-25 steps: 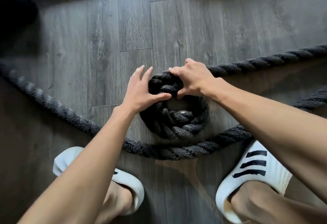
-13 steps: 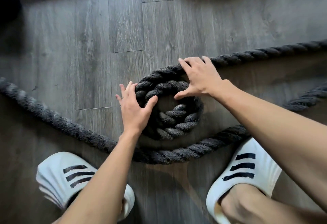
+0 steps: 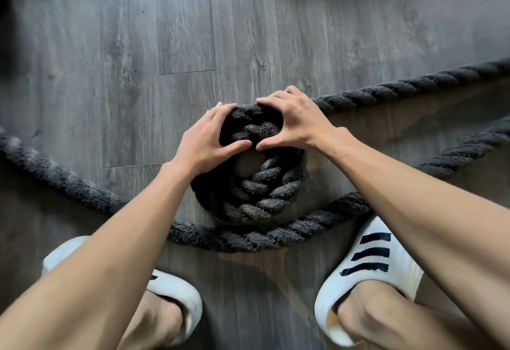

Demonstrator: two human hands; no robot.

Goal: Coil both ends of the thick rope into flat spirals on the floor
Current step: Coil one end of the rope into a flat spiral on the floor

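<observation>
A thick dark twisted rope (image 3: 400, 91) runs in from the right and winds into a small flat coil (image 3: 256, 192) on the grey wood floor between my feet. My left hand (image 3: 207, 139) grips the coil's far left side, fingers curled over the outer turn and thumb reaching across the top. My right hand (image 3: 292, 123) grips the far right side where the rope enters the coil, its thumb nearly meeting the left thumb. The coil's far half is partly hidden under both hands.
Another stretch of the same rope (image 3: 69, 184) sweeps from the left edge, passes just in front of the coil and leaves at the right (image 3: 469, 151). My feet in white slides with black stripes (image 3: 372, 261) (image 3: 171, 291) flank it. Grey plank floor (image 3: 193, 32) lies beyond.
My left hand moved up from the coil's left flank to its far side, thumb across the top. My right hand shifted slightly left, and the two thumbs came together.
</observation>
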